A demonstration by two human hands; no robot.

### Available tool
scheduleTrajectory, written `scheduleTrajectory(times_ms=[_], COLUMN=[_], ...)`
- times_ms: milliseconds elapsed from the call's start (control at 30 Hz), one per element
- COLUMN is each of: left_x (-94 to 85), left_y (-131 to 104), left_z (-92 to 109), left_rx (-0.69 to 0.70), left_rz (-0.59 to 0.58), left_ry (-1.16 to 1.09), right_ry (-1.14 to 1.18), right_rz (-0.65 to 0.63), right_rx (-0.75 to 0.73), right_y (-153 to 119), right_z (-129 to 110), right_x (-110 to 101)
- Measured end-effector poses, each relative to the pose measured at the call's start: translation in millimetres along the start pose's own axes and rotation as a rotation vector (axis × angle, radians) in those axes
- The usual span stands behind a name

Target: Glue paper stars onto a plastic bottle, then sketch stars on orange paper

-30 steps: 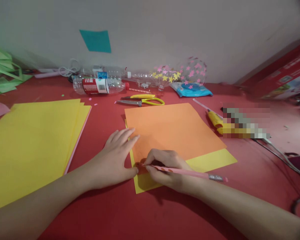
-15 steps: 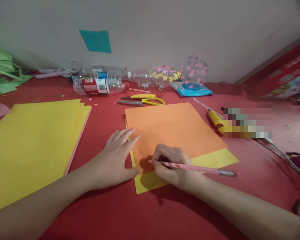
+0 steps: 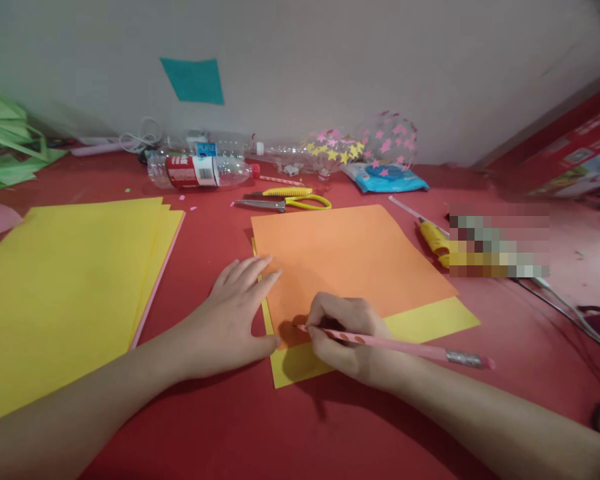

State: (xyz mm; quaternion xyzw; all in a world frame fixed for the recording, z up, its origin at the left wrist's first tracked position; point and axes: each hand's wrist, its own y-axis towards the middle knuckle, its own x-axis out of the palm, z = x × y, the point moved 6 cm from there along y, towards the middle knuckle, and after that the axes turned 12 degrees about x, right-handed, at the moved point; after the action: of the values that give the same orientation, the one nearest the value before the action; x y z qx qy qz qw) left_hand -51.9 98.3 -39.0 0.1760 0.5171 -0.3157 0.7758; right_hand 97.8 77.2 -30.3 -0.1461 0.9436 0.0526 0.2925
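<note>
My right hand point(image 3: 353, 337) is closed around a pink pencil point(image 3: 405, 347), whose tip meets the lower left part of an orange paper sheet point(image 3: 350, 260). The pencil's eraser end points to the right. Beneath the orange sheet lies a yellow sheet point(image 3: 435, 321), showing along the front and left edges. My left hand point(image 3: 240, 317) rests open and spread, its fingertips and thumb on the left edge of the orange sheet. Any mark under the pencil tip is too small to make out.
Yellow sheets point(image 3: 75, 280) lie at left. Behind the orange paper are scissors point(image 3: 285, 203), a yellow cutter point(image 3: 287, 192), a red-labelled bottle point(image 3: 193, 172) and a blue packet point(image 3: 390, 179). A yellow glue gun point(image 3: 434, 243) and cables point(image 3: 560, 297) are at right.
The pencil's eraser end has swung slightly right and down, and my right hand has shifted a little with it. My left hand stays in place on the paper.
</note>
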Motion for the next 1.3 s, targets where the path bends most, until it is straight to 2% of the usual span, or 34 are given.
scheduleTrajectory(times_ms=[300,500,733,800,867,933,1000,1067,1133,1300], left_x=[2.2,0.9,2.3,2.4,2.6,2.2,1.2,-0.5,-3.2,-9.8], left_y=[-2.1,0.1,1.4,1.3,1.1,0.9,0.7,0.6,0.8,1.4], left_z=[-0.9,0.8,-0.4,-0.8,-1.2,-1.3,-0.8,0.7,2.5,-2.0], left_rx=[0.003,0.022,-0.002,-0.005,-0.008,-0.01,-0.009,0.005,0.03,0.041], left_rz=[-0.026,0.001,-0.035,-0.026,-0.025,-0.024,-0.016,0.01,0.066,0.254], left_ry=[0.044,0.028,0.023,0.021,0.017,0.009,-0.003,-0.018,-0.042,-0.12], right_ry=[-0.034,-0.021,-0.029,0.01,0.077,0.15,0.178,0.14,0.024,-0.347], right_rz=[-0.077,-0.143,-0.168,-0.175,-0.145,-0.044,0.113,0.256,0.312,0.213], right_rx=[-0.172,-0.193,-0.203,-0.151,-0.027,0.106,0.156,0.12,0.015,-0.301], right_y=[-4.0,-4.5,-4.8,-2.8,1.5,6.3,10.1,13.1,16.3,19.1], right_z=[-13.2,-16.9,-19.1,-14.8,-5.1,6.7,14.6,17.2,15.0,8.6], right_x=[3.6,3.9,4.7,5.4,3.5,-3.3,-14.9,-26.8,-33.0,-24.4])
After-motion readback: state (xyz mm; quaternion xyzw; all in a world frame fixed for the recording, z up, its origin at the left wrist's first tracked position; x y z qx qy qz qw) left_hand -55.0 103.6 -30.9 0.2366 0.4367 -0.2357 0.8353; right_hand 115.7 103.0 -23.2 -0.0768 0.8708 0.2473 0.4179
